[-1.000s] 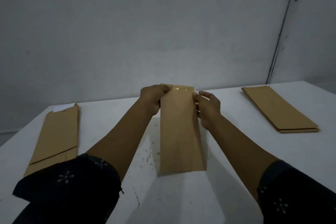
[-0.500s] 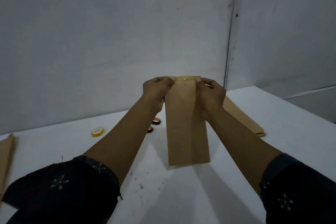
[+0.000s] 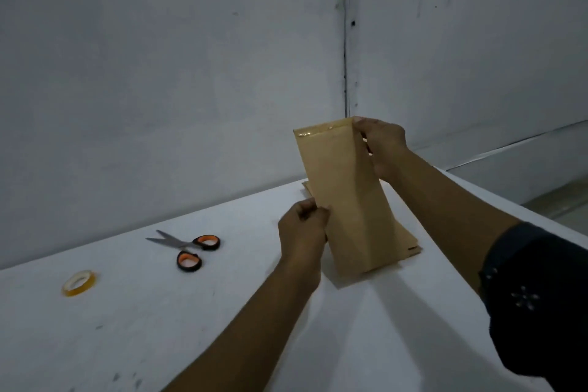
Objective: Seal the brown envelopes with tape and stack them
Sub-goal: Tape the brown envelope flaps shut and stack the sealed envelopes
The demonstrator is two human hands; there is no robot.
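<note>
A long brown envelope is held up above the white table, its top edge covered by a shiny strip of tape. My right hand pinches its upper right corner. My left hand grips its left edge lower down. Behind and under it lies a stack of brown envelopes, mostly hidden by the held one. A small roll of yellowish tape lies on the table at the left.
Scissors with black and orange handles lie between the tape roll and my left hand. A grey wall corner rises behind the table. The table's right edge runs close past the envelope stack.
The view has swung to the right. The envelope has travelled right, over the stack. My left hand has slid from the top corner down the left edge. Scissors have come fully into view.
</note>
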